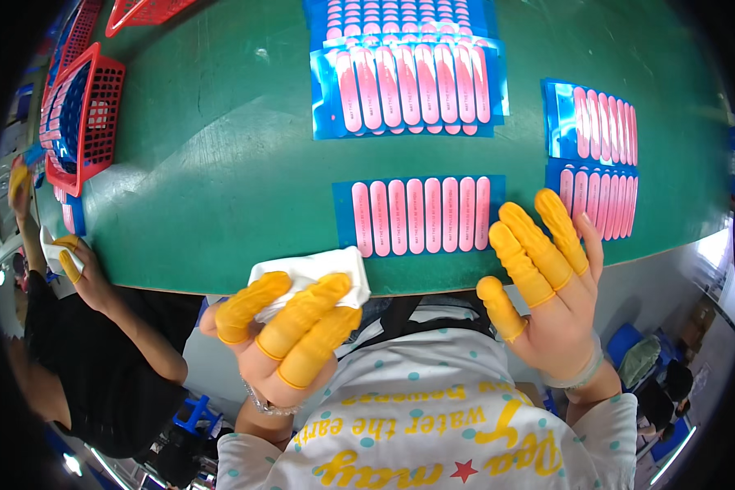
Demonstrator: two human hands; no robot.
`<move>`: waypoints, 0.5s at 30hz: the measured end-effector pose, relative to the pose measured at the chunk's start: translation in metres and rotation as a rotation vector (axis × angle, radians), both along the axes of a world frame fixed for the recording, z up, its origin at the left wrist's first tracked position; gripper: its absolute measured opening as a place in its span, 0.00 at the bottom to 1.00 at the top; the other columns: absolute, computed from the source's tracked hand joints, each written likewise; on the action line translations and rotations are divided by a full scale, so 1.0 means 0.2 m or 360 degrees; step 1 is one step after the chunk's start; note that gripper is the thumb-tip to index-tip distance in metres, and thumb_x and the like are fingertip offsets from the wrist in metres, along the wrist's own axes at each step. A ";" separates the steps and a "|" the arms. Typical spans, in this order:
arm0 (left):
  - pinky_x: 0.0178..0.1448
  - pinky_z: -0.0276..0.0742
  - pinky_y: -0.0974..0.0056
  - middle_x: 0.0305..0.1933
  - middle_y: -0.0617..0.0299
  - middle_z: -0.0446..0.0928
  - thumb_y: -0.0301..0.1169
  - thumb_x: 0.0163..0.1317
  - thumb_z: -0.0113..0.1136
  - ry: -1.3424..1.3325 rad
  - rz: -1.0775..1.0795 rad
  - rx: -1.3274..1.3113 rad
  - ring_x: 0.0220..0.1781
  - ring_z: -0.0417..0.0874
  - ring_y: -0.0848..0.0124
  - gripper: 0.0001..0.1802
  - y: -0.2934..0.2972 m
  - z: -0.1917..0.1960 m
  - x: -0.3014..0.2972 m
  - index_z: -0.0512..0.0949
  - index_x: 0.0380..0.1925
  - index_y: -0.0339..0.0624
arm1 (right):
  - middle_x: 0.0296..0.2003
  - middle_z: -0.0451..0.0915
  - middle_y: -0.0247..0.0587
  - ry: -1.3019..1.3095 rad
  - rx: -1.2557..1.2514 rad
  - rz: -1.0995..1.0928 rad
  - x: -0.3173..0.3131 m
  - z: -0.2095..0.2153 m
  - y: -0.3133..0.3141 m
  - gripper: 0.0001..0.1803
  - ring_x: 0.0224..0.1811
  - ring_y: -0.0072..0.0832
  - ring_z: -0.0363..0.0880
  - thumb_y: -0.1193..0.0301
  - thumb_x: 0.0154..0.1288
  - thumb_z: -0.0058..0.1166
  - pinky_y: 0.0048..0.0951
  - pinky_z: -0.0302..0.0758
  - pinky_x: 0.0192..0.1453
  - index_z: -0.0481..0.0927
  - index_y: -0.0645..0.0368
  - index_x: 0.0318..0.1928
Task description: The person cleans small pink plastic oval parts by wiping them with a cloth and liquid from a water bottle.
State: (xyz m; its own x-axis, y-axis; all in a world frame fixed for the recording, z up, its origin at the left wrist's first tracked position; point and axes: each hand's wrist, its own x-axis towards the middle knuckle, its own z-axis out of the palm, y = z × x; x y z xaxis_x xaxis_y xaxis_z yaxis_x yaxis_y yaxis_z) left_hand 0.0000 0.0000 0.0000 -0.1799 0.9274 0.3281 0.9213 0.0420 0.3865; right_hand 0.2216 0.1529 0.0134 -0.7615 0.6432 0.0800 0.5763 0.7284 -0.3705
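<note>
My left hand point(290, 343), in yellow finger cots, is closed on a folded white cloth point(306, 266) at the table's near edge. Just beyond the cloth lies a blue film sheet point(347, 214) carrying a row of long pink strips point(416, 216) with rounded ends and small print. My right hand point(551, 302), also in yellow finger cots, is open with its fingers spread. Its fingertips reach over the table by the sheet's right edge; whether they touch the film I cannot tell. Nothing shows in that hand.
A stack of similar sheets point(327, 98) lies farther back on the green table point(212, 147). More sheets point(559, 122) lie at the right. At the far left stands a red basket point(102, 122) holding blue sheets. Beside me on the left, a co-worker's hand point(90, 273) holds white cloth.
</note>
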 end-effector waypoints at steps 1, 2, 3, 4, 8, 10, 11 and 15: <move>0.73 0.56 0.52 0.45 0.63 0.87 0.36 0.57 0.61 0.0053 -0.0012 -0.0062 0.54 0.80 0.64 0.07 -0.01 -0.01 0.00 0.86 0.31 0.53 | 0.57 0.82 0.41 -0.0005 0.0006 0.0007 -0.01 -0.01 0.01 0.22 0.66 0.42 0.75 0.63 0.60 0.65 0.52 0.57 0.74 0.84 0.59 0.54; 0.75 0.54 0.52 0.45 0.63 0.87 0.43 0.59 0.56 0.0108 -0.0025 -0.0123 0.55 0.81 0.67 0.13 0.00 -0.01 0.01 0.87 0.32 0.54 | 0.57 0.82 0.40 -0.0010 0.0012 0.0012 -0.02 -0.01 0.01 0.21 0.66 0.41 0.75 0.63 0.59 0.66 0.51 0.59 0.74 0.84 0.59 0.52; 0.75 0.54 0.52 0.45 0.63 0.87 0.43 0.59 0.56 0.0115 -0.0021 -0.0128 0.55 0.81 0.67 0.13 0.01 0.00 0.03 0.87 0.32 0.54 | 0.57 0.82 0.40 -0.0002 0.0007 0.0016 -0.02 -0.01 0.00 0.21 0.66 0.41 0.75 0.63 0.59 0.66 0.51 0.59 0.74 0.84 0.59 0.52; 0.69 0.56 0.55 0.44 0.68 0.87 0.38 0.52 0.63 0.0196 -0.0123 -0.0052 0.54 0.80 0.66 0.08 0.04 0.02 0.05 0.87 0.31 0.56 | 0.57 0.82 0.40 -0.0025 0.0019 0.0035 -0.02 -0.01 0.00 0.22 0.66 0.41 0.75 0.64 0.59 0.66 0.52 0.59 0.74 0.85 0.59 0.52; 0.59 0.56 0.59 0.47 0.75 0.86 0.34 0.48 0.66 0.0454 -0.0385 0.0039 0.55 0.79 0.70 0.10 0.16 0.05 0.05 0.87 0.33 0.62 | 0.57 0.81 0.42 -0.0110 0.0029 0.0069 -0.01 0.02 -0.01 0.22 0.67 0.41 0.74 0.63 0.56 0.67 0.54 0.59 0.74 0.84 0.62 0.50; 0.57 0.55 0.60 0.50 0.76 0.85 0.34 0.50 0.62 0.0500 -0.0393 -0.0032 0.56 0.80 0.72 0.12 0.17 0.03 0.06 0.87 0.35 0.63 | 0.59 0.80 0.41 -0.0137 0.0014 0.0099 0.00 0.04 -0.01 0.25 0.68 0.42 0.72 0.62 0.56 0.67 0.56 0.58 0.74 0.83 0.61 0.53; 0.57 0.55 0.60 0.50 0.76 0.85 0.34 0.50 0.62 0.0510 -0.0401 -0.0025 0.56 0.80 0.72 0.12 0.18 0.04 0.05 0.87 0.35 0.63 | 0.61 0.78 0.41 -0.0179 -0.0006 0.0138 0.00 0.05 -0.01 0.28 0.69 0.44 0.71 0.61 0.55 0.68 0.58 0.57 0.74 0.81 0.60 0.56; 0.57 0.56 0.60 0.49 0.77 0.84 0.33 0.48 0.63 0.0668 -0.0540 -0.0050 0.57 0.80 0.73 0.13 0.29 0.07 0.02 0.86 0.36 0.60 | 0.60 0.79 0.41 -0.0187 -0.0016 0.0163 0.00 0.06 0.00 0.29 0.70 0.43 0.71 0.62 0.54 0.68 0.58 0.57 0.74 0.81 0.62 0.55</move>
State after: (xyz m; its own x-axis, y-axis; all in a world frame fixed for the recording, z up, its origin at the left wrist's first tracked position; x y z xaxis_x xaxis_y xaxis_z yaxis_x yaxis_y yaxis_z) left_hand 0.0033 0.0574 0.0142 0.2722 0.9211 0.2785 0.9601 -0.2794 -0.0143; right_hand 0.2207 0.1529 0.0258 -0.8271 0.5618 -0.0196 0.5388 0.7824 -0.3124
